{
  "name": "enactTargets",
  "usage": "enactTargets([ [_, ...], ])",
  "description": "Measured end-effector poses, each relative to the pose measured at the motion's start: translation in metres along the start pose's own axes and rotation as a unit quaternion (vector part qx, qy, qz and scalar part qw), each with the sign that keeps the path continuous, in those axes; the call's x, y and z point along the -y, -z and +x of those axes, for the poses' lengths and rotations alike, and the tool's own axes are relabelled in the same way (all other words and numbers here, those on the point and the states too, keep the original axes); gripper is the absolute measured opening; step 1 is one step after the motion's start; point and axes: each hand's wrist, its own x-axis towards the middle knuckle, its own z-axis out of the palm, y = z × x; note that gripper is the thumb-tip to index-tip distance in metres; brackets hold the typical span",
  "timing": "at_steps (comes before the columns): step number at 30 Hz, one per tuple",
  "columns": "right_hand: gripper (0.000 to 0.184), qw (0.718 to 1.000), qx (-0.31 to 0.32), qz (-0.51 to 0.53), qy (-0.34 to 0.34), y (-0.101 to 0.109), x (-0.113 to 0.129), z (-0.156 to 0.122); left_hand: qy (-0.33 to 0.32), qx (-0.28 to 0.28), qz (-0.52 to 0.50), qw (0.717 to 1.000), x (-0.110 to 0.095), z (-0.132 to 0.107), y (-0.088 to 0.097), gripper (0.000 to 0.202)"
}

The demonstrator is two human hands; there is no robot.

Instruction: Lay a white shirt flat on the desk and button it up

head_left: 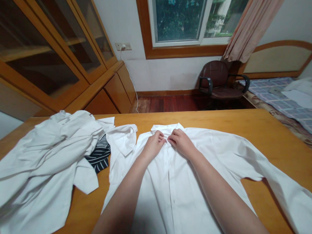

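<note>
A white long-sleeved shirt lies front up on the wooden table, its collar at the far side. Just below the collar, both hands meet at the top of the button placket. My left hand is closed, its fingertips pinching the placket edge. Facing it, my right hand pinches the other edge, fingers bent. Whether a button sits between the fingertips is hidden. The right-hand sleeve stretches out towards the near right corner, while the left-hand one is folded back with its cuff near the shoulder.
A heap of white clothes covers the table's left side, with a black striped garment under it. Beyond the table stand a glass-doored cabinet and a brown armchair. A bed is at the right.
</note>
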Motion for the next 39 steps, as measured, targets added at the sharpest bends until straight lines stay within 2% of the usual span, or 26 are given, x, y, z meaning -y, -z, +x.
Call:
enactTargets([
  [13,0.009,1.000,0.005,0.001,-0.006,-0.002,-0.001,-0.001,0.052,-0.013,0.015,0.998,-0.009,0.001,-0.006,0.014],
  [20,0.009,0.998,-0.012,0.053,-0.020,0.001,0.003,-0.005,0.070,-0.025,0.020,0.997,-0.008,0.003,-0.005,0.015],
  [30,0.007,0.996,-0.012,0.068,-0.060,0.001,0.004,-0.005,-0.022,-0.052,0.099,0.993,-0.001,0.002,-0.008,0.015],
  [39,0.008,0.995,-0.015,0.039,-0.088,-0.001,0.005,-0.004,-0.091,-0.022,0.104,0.990,0.003,0.001,-0.002,0.009],
])
